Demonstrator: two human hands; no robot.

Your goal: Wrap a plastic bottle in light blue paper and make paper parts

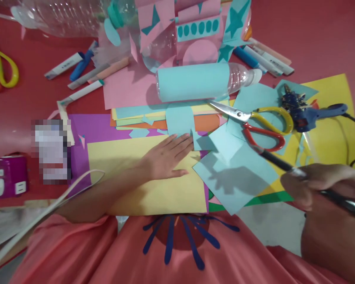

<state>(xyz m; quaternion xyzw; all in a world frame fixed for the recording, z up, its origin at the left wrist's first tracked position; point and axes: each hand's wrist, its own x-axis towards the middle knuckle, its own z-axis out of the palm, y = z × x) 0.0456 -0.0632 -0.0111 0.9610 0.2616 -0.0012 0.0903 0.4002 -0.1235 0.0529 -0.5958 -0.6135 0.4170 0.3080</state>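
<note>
My left hand lies flat, fingers stretched out, on a yellow paper sheet that rests on a purple sheet. My right hand is raised at the right, fingers pinched round a thin black pen-like tool whose tip points up-left over a light blue paper piece. Red-and-yellow scissors lie just beyond the tool's tip. A plastic bottle wrapped in light blue paper lies on its side behind the left hand.
A blue glue gun with its cord lies on yellow paper at the right. Several markers are scattered at the back, with pink and teal paper cut-outs. A purple power strip sits at the left, a second pair of scissors at far left.
</note>
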